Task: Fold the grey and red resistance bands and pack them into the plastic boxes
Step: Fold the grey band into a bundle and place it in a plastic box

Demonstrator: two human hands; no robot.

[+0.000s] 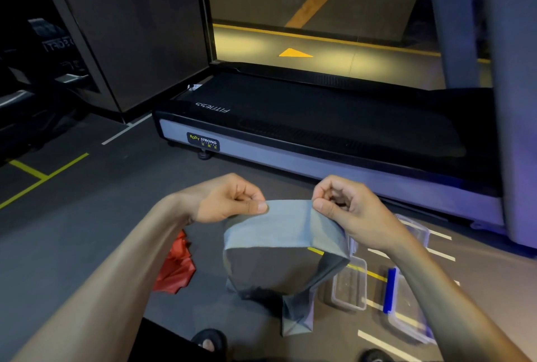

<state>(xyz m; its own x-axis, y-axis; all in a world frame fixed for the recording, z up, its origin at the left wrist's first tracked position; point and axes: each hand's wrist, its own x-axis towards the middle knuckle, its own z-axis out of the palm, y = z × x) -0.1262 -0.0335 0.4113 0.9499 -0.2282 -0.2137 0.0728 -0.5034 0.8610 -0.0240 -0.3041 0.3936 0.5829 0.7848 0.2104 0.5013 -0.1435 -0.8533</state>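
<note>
Both the left hand point(229, 200) and right hand point(343, 204) pinch the grey band point(284, 228) at frame centre, whose hanging twisted tail may spoil the fold.

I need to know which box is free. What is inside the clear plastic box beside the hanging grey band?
The clear plastic box looks empty; the floor shows through. The grey band hides its left edge.

Hidden and cut-off bits in your view.
Your left forearm covers part of the red band point(175, 268); your right arm hides much of the far plastic box point(414, 229) and the blue-clipped lid point(406, 318). Grey band point(279, 228) screens the floor behind it. Your sandals point(207, 341) are cropped at the bottom edge.
</note>
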